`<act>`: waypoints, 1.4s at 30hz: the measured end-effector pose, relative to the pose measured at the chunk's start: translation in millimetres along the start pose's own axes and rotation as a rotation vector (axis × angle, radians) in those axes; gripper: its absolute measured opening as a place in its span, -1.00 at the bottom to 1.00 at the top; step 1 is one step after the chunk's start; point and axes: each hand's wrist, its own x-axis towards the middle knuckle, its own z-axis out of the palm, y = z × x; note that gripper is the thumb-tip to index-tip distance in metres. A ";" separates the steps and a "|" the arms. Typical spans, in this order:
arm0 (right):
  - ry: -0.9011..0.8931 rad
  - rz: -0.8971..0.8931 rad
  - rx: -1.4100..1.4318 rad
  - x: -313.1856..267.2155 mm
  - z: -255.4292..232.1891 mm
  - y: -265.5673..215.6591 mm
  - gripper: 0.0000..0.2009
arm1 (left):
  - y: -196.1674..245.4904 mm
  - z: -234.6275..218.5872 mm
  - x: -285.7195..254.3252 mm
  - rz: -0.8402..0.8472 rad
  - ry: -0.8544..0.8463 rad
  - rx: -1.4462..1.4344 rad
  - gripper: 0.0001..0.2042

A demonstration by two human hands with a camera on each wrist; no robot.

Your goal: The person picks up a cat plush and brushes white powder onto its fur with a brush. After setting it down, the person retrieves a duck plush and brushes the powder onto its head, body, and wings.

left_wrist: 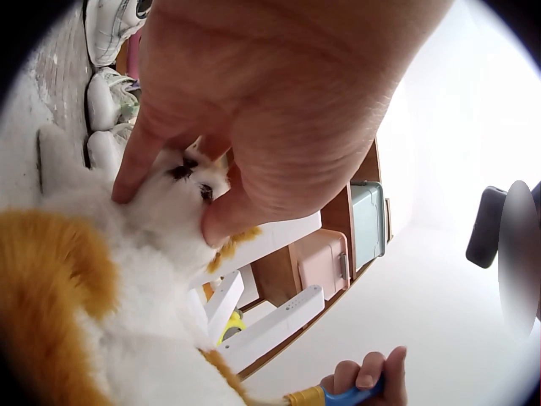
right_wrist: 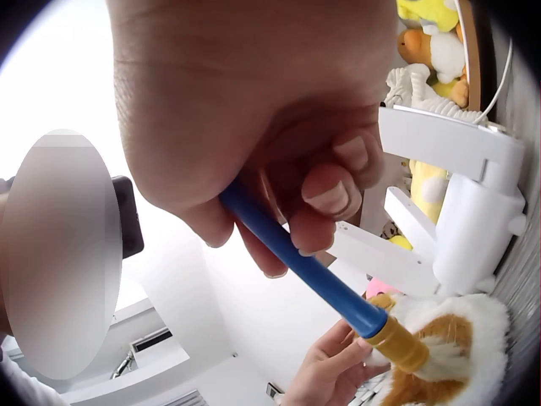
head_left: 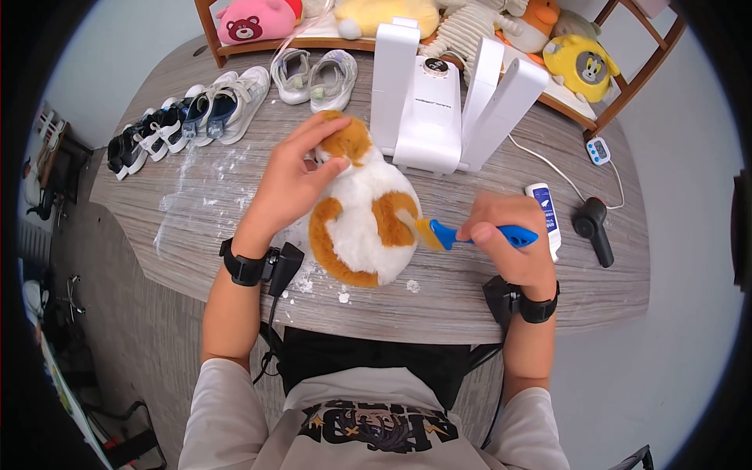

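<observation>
A white and orange plush cat (head_left: 356,204) lies on the table, its head toward the white device. My left hand (head_left: 294,174) grips the plush's head, with thumb and fingers on either side of the face in the left wrist view. The blue handle of a brush (right_wrist: 304,269) is held in the curled fingers of my right hand (head_left: 509,235). The brush has a yellow collar and pale bristles, which touch the orange patch (right_wrist: 439,338) on the plush's right side.
Beyond the plush stands a white device (head_left: 429,117) with upright arms. Shoes (head_left: 235,102) line the back left. At the right are a white bottle (head_left: 543,205), a black handheld device (head_left: 593,227) and a small timer (head_left: 598,150). White powder marks the tabletop (head_left: 188,235).
</observation>
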 end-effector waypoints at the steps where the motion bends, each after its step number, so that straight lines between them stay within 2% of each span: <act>1: -0.028 0.025 0.042 -0.7 -0.2 -0.2 -0.78 | -2.0 0.2 -0.3 0.000 0.002 0.001 -0.50; 2: -0.029 0.024 0.042 -0.9 0.7 -0.7 -0.78 | -5.6 1.1 -0.2 0.032 0.033 0.011 -0.50; 4: -0.073 0.037 0.235 -0.6 3.1 -1.8 -0.76 | -9.1 1.7 0.2 0.064 0.064 0.021 -0.50; 5: -0.073 0.037 0.235 0.7 4.3 -2.3 -0.76 | -9.9 1.3 0.6 0.060 0.062 0.015 -0.51; 7: -0.234 -0.009 0.224 3.8 6.4 -3.1 -0.77 | -9.4 1.0 0.7 0.058 0.059 0.011 -0.51; 8: -0.233 -0.009 0.224 1.7 7.7 -1.7 -0.77 | -8.4 1.3 0.3 0.053 0.063 0.005 -0.51; 10: 0.053 0.029 0.357 -4.3 11.0 2.7 -0.80 | -7.2 1.3 -0.1 0.049 0.070 -0.001 -0.51; 11: 0.050 0.028 0.356 -3.5 9.8 2.8 -0.80 | -6.9 1.1 -0.1 0.053 0.071 0.003 -0.51; 13: 0.338 0.032 0.203 0.4 6.6 3.4 -0.84 | -6.2 0.9 -0.3 0.056 0.072 0.007 -0.51; 15: 0.335 0.010 0.119 4.5 8.2 3.7 -0.83 | -5.2 0.8 0.2 0.034 0.062 0.003 -0.51; 17: 0.077 -0.065 0.016 6.3 8.8 3.0 -0.82 | -5.0 0.2 0.4 0.038 0.058 0.021 -0.52; 19: 0.067 -0.052 0.013 5.2 9.9 -3.8 -0.81 | -4.9 0.2 -0.2 0.039 0.057 0.038 -0.52; 21: -0.045 0.008 0.153 2.4 8.6 -5.6 -0.80 | -3.3 1.4 -0.4 0.046 0.068 0.023 -0.52; 27: -0.200 -0.023 0.258 0.2 7.3 -1.6 -0.81 | -7.8 0.9 0.9 0.064 0.068 0.003 -0.52; 28: -0.204 -0.027 0.258 0.6 5.6 -2.3 -0.81 | -6.9 -0.4 1.2 0.064 0.073 0.005 -0.52; 30: 0.154 0.064 0.331 -1.5 2.3 -6.2 -0.85 | -4.3 0.6 0.3 0.070 0.062 0.036 -0.52; 31: 0.152 0.063 0.329 1.5 5.3 -4.0 -0.85 | -5.5 1.1 0.0 0.071 0.064 0.033 -0.52; 33: 0.113 -0.161 -0.105 12.4 16.6 2.8 -0.84 | -8.2 1.1 1.0 0.076 0.066 0.035 -0.51; 34: 0.115 -0.162 -0.105 13.5 18.7 0.1 -0.84 | -7.2 1.1 1.1 0.078 0.065 0.037 -0.51; 36: -0.034 -0.126 -0.128 12.9 21.0 -8.5 -0.80 | -4.4 1.0 -0.1 0.059 0.062 0.061 -0.51; 37: -0.036 -0.127 -0.129 11.7 21.0 -10.8 -0.80 | -2.3 0.1 0.1 0.059 0.065 0.060 -0.51; 39: -0.242 -0.060 0.048 10.0 20.0 -15.2 -0.80 | 1.6 -1.7 0.9 0.014 -0.005 0.056 -0.49; 42: -0.332 -0.084 0.095 10.0 10.9 -20.7 -0.80 | 0.2 -2.3 1.0 0.039 -0.009 0.043 -0.49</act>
